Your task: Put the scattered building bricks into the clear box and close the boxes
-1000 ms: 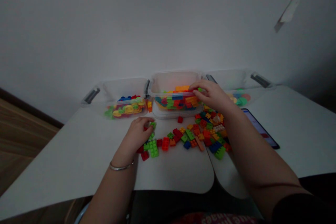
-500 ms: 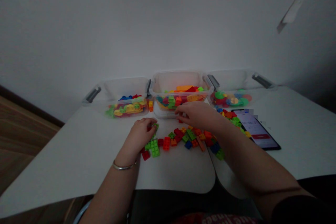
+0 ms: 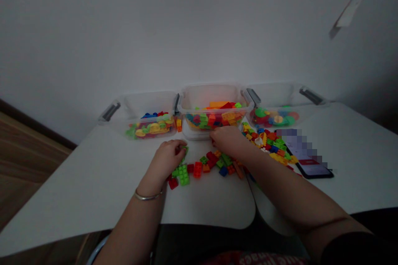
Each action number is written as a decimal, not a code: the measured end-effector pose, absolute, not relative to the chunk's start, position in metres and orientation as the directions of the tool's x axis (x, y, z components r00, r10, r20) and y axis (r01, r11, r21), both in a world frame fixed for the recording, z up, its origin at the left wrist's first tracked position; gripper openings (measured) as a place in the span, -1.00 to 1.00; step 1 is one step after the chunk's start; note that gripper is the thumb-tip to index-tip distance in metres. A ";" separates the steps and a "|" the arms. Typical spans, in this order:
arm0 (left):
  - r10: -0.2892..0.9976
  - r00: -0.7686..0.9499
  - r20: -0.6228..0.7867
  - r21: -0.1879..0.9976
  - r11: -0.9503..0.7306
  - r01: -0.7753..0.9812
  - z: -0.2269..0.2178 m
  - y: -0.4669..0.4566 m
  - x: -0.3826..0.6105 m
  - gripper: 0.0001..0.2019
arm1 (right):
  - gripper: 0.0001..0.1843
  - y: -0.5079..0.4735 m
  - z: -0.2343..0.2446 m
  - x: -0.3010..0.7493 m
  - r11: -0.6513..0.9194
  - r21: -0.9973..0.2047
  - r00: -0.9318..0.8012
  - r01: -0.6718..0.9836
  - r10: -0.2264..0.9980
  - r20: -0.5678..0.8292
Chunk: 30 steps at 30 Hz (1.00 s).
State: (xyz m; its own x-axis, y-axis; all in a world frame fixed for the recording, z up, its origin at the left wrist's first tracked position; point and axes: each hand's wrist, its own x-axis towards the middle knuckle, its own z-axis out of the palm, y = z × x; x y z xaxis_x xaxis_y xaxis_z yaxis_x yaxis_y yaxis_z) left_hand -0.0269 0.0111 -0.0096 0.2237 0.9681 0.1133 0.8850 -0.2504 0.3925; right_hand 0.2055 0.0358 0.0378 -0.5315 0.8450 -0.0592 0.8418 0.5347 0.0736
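My left hand [image 3: 169, 155] rests on the white table with its fingers curled around a light green building brick [image 3: 185, 154], partly hidden by the fingers. Just below it lie a green studded brick [image 3: 183, 175] and a dark red brick [image 3: 173, 183]. In front of the middle box, my right hand [image 3: 228, 140] is closed, its fingertips pinched low over the table on a small red building brick, mostly covered by them. A row of loose bricks, with a bright red brick [image 3: 197, 169] and a blue brick [image 3: 223, 171], stretches between the two forearms.
Three clear plastic boxes stand along the wall: a left box [image 3: 149, 101], a middle box [image 3: 214, 89] on a white lid, and a right box [image 3: 270, 91], all holding colourful pieces. A brick pile [image 3: 270, 145] lies beside a phone [image 3: 306, 153] at right.
My right hand has come down and slightly right, its fingers closing over the small red brick. More of the pile beside the phone shows. My left hand has stayed put.
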 end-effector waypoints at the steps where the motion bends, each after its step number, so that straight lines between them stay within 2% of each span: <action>1: 0.968 0.224 0.114 0.395 -0.251 0.884 -0.010 0.011 -0.027 -0.71 | -0.72 0.036 0.037 0.206 0.551 0.059 -0.547 0.833 0.834 -0.064; 9: 0.964 0.230 0.132 0.409 -0.264 0.874 -0.014 0.013 -0.029 -0.74 | -0.73 0.043 0.030 0.209 0.641 -0.188 -0.658 0.745 0.752 -0.043; 13: 0.965 0.233 0.118 0.428 -0.261 0.865 -0.013 0.012 -0.028 -0.74 | -0.78 0.042 0.030 0.206 0.590 -0.178 -0.601 0.787 0.799 -0.010; 18: 0.971 0.215 0.106 0.404 -0.239 0.883 -0.011 0.011 -0.026 -0.72 | -0.78 0.041 0.028 0.205 0.564 -0.143 -0.576 0.813 0.815 -0.061; 24: 0.970 0.223 0.099 0.426 -0.244 0.871 -0.011 0.011 -0.026 -0.71 | -0.79 0.040 0.035 0.208 0.578 -0.206 -0.599 0.790 0.798 -0.059; 26: 0.967 0.231 0.103 0.427 -0.253 0.868 -0.010 0.011 -0.026 -0.71 | -0.77 0.039 0.046 0.213 0.599 -0.256 -0.615 0.759 0.788 0.020; 30: 0.964 0.244 0.103 0.418 -0.265 0.869 -0.010 0.011 -0.027 -0.72 | -0.72 0.041 0.070 0.239 0.737 -0.339 -0.667 0.585 0.675 0.315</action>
State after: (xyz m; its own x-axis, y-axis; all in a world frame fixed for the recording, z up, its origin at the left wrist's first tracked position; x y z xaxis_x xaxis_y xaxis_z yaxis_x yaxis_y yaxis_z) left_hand -0.0265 0.0110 -0.0100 0.2444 0.9642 0.1032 0.8689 -0.2650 0.4180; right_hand 0.2387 0.0406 0.0702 -0.6674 0.6748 0.3151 0.5850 0.7368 -0.3389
